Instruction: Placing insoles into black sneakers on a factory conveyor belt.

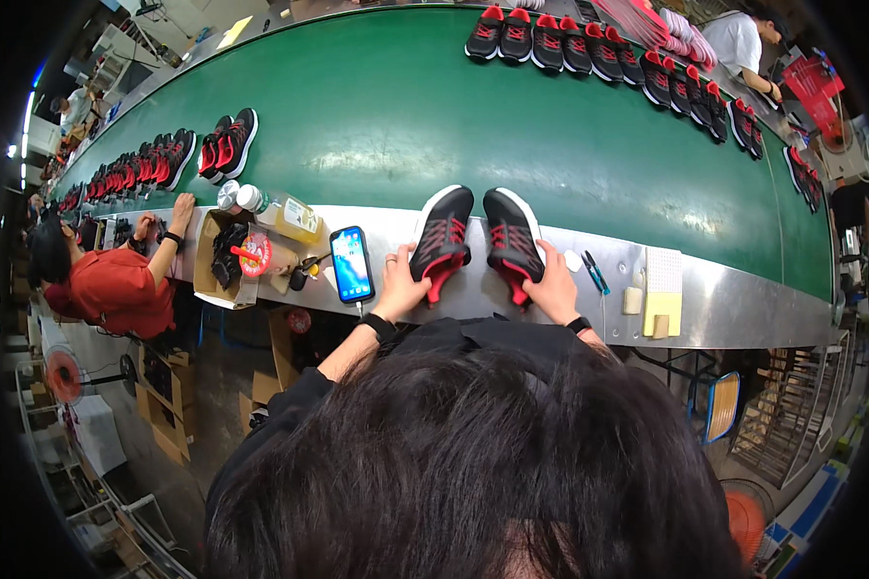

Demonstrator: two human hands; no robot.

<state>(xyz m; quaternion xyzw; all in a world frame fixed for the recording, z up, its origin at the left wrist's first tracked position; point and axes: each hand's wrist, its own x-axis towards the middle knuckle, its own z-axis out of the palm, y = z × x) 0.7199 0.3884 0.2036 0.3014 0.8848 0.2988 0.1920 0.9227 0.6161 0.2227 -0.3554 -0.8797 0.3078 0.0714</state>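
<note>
Two black sneakers with red lining, red lace detail and white soles are in front of me, toes pointing away. My left hand is closed round the heel end of the left sneaker. My right hand grips the heel of the right sneaker the same way. Both shoes lean slightly inward at their heels, over the metal table edge, with the toes over the green conveyor belt. The fingers on the shoes' outer sides are partly hidden.
Beside my left hand lie a phone with a cable and a cardboard box with bottles nearby. To the right are small pliers or snips and a notepad. Sneaker rows line the belt; a co-worker sits left.
</note>
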